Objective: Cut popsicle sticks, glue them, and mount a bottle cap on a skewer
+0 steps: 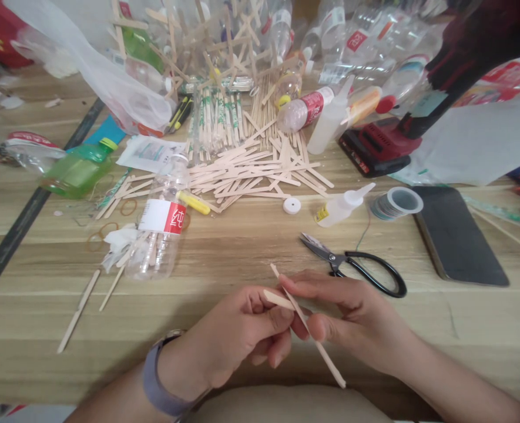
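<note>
My left hand (260, 329), with a banded watch on its wrist, pinches a short wooden stick (277, 299) between thumb and fingers. My right hand (352, 317) holds a longer wooden stick (325, 355) that slants down to the right. The two sticks cross and meet between my hands, close to the table's front edge. Whether they are joined I cannot tell. Black-handled scissors (334, 257) lie just beyond my right hand, blades partly apart. To the left of my hands, a clear plastic bottle (156, 247) stands with a red and white label.
Loose wooden sticks (242, 170) are heaped mid-table, with a yellow cutter (193, 202) beside them. A small glue bottle (343, 205), a thread spool (394, 204) and a phone (460, 235) lie right. A red and black power tool (383, 141) and plastic bottles stand behind; a green bottle (79, 167) lies left.
</note>
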### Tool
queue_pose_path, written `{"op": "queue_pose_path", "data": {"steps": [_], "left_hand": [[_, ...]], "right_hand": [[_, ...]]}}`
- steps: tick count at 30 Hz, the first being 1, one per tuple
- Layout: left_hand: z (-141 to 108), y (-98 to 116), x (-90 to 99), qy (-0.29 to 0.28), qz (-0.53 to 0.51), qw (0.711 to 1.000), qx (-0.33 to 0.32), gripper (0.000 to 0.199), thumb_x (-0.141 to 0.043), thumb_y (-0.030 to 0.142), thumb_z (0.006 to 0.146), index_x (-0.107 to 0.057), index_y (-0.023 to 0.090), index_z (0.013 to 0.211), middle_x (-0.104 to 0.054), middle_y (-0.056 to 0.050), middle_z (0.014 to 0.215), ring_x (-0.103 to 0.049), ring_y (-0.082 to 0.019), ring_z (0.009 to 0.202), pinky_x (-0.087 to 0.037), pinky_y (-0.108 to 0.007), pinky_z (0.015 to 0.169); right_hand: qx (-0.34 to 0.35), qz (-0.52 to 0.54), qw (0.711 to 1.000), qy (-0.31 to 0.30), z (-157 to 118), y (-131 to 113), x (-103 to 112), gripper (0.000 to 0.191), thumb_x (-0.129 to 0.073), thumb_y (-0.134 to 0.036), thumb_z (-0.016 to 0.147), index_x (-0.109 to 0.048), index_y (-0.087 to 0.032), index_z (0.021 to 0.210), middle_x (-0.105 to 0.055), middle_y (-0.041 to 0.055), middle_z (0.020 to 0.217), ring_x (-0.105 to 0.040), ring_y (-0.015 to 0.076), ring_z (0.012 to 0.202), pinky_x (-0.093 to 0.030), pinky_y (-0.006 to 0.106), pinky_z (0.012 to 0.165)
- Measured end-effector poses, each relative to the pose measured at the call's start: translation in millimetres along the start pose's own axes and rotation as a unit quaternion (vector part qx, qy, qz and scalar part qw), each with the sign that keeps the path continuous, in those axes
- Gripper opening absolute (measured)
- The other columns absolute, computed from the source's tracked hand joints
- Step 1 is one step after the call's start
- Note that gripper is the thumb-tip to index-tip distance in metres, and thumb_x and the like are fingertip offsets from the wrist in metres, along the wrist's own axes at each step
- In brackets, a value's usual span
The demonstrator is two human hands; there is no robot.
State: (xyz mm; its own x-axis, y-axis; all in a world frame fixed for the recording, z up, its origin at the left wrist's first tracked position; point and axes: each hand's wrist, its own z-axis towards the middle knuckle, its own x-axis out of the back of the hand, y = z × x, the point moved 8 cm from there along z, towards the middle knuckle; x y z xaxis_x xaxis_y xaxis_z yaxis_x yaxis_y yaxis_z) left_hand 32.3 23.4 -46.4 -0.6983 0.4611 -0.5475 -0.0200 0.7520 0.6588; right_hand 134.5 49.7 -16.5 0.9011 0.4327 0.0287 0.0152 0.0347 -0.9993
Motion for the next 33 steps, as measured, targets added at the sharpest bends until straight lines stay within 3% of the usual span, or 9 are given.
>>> {"op": "queue_pose_path", "data": {"steps": [4, 12, 17, 25, 30, 33], "left_hand": [[0.7, -0.4, 1.0, 0.000, 0.005, 1.000, -0.002, 0.038, -0.062, 0.052, 0.085, -0.055, 0.018, 0.069, -0.048, 0.006, 0.047, -0.030, -0.006, 0.040, -0.019, -0.022, 0.042], [0.6, 2.2, 0.1, 0.002, 0.028, 1.000, 0.001, 0.040, -0.062, 0.054, 0.082, -0.054, 0.018, 0.067, -0.047, 0.007, 0.047, -0.031, -0.006, 0.041, -0.020, -0.022, 0.043], [0.2, 2.5, 0.1, 0.010, 0.030, 0.999, 0.009, 0.043, -0.064, 0.057, 0.080, -0.054, 0.018, 0.067, -0.047, 0.006, 0.047, -0.030, -0.006, 0.041, -0.020, -0.023, 0.044], [-0.2, 2.4, 1.7, 0.015, 0.040, 0.999, 0.002, 0.040, -0.060, 0.052, 0.084, -0.054, 0.018, 0.066, -0.047, 0.006, 0.047, -0.029, -0.006, 0.041, -0.020, -0.023, 0.045], [-2.4, 6.5, -0.5, 0.012, 0.050, 0.999, -0.003, 0.034, -0.059, 0.046, 0.086, -0.056, 0.017, 0.068, -0.048, 0.006, 0.049, -0.029, -0.006, 0.042, -0.021, -0.023, 0.045], [-2.4, 6.4, -1.9, -0.002, 0.047, 0.999, -0.003, 0.033, -0.059, 0.046, 0.086, -0.057, 0.018, 0.069, -0.048, 0.006, 0.049, -0.031, -0.006, 0.042, -0.021, -0.022, 0.044]], "right_hand": [[0.002, -0.004, 1.000, -0.003, -1.1, -1.1, -0.5, 0.040, -0.069, -0.048, 0.083, -0.066, -0.040, 0.122, -0.076, 0.0027, 0.092, -0.071, 0.0189, 0.094, -0.054, 0.033, 0.087], [0.007, -0.006, 1.000, 0.002, -0.2, -0.6, 0.3, 0.042, -0.068, -0.050, 0.082, -0.066, -0.037, 0.122, -0.075, 0.0036, 0.086, -0.071, 0.0188, 0.086, -0.055, 0.035, 0.085], [0.000, 0.002, 1.000, -0.004, -0.2, -0.1, 0.0, 0.042, -0.071, -0.046, 0.081, -0.065, -0.039, 0.122, -0.076, 0.0046, 0.106, -0.070, 0.0205, 0.099, -0.054, 0.034, 0.089], [0.030, -0.018, 0.999, 0.005, -0.4, -5.3, 1.3, 0.041, -0.069, -0.046, 0.083, -0.064, -0.040, 0.123, -0.077, 0.0022, 0.101, -0.071, 0.0169, 0.091, -0.054, 0.032, 0.086], [0.054, -0.047, 0.997, 0.014, -1.3, -10.1, 4.2, 0.045, -0.071, -0.049, 0.081, -0.065, -0.037, 0.123, -0.077, 0.0042, 0.105, -0.071, 0.0200, 0.095, -0.055, 0.034, 0.085], [0.022, -0.067, 0.997, 0.030, -3.0, -7.5, 5.8, 0.050, -0.074, -0.052, 0.077, -0.067, -0.034, 0.123, -0.076, 0.0065, 0.107, -0.071, 0.0229, 0.095, -0.057, 0.036, 0.085]]}}
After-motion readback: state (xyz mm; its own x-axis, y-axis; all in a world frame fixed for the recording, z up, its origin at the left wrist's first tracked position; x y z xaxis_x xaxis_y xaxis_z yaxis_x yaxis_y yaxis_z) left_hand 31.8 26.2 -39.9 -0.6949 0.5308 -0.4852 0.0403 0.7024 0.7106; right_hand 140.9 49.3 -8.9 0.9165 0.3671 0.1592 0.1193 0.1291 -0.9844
